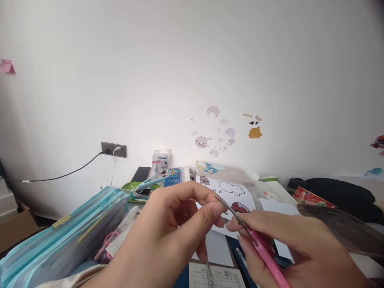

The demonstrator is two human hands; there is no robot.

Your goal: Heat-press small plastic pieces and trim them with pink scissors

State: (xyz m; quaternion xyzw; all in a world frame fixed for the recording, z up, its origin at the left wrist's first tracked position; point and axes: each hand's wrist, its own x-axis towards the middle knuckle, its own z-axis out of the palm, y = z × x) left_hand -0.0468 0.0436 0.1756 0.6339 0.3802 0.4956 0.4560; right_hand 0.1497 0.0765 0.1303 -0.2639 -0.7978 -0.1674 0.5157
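Observation:
My right hand [288, 248] grips a slim pink-handled tool [264, 256] with a long pointed metal end, which looks like tweezers. Its tip reaches the pinched thumb and forefinger of my left hand [180, 224]. Whatever lies between those left fingertips is too small or hidden to name. Beyond both hands, a white sheet [237, 198] carries printed cartoon shapes with black outlines. Below the left fingers, a narrow metal piece [209, 273] shows above a printed paper with a grid [220, 278].
At left lies a clear zip pouch with blue edging [66, 224], near pink scissors handles [109, 242]. A Nexcare packet [162, 160] leans on the wall beside a blue box [177, 176]. A dark tray [339, 224] is at right. Cartoon cut-outs [201, 142] stick to the wall.

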